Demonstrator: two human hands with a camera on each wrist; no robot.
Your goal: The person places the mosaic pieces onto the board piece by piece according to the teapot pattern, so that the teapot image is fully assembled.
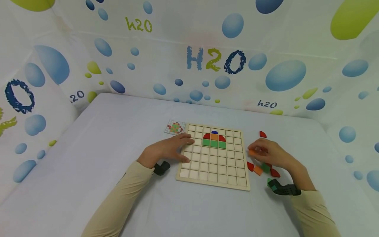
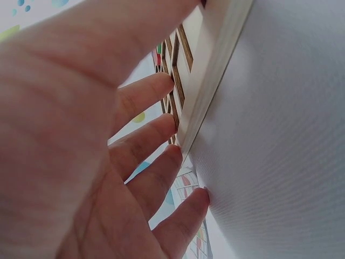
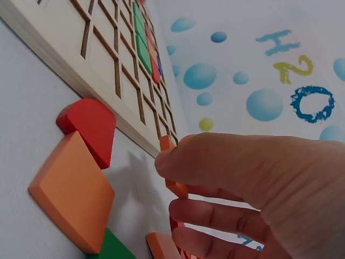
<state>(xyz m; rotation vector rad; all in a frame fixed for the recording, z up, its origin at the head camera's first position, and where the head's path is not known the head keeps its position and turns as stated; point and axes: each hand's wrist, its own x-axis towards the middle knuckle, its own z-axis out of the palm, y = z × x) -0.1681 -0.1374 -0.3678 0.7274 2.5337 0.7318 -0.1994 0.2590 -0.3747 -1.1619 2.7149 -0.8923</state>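
Note:
A wooden grid board [image 1: 204,167] lies on the table. Fingers spread, my left hand [image 1: 168,148] rests at its left edge, with fingertips on the frame and outer squares in the left wrist view. Past the board's right side, my right hand [image 1: 270,153] pinches an orange tile [image 3: 177,188] between thumb and fingers. Set into the upper part of the grid are a row of three green tiles [image 1: 214,143], an orange square [image 1: 214,136] between two red rounded pieces [image 1: 206,136], and a blue piece [image 1: 214,132] on top.
Loose pieces lie right of the board: a red piece [image 1: 250,166], an orange square [image 1: 258,170], a green tile [image 1: 265,168] and another red piece [image 1: 275,172]. Farther back is a red quarter piece [image 1: 262,134]. A pattern card [image 1: 174,127] lies by the board's upper left corner.

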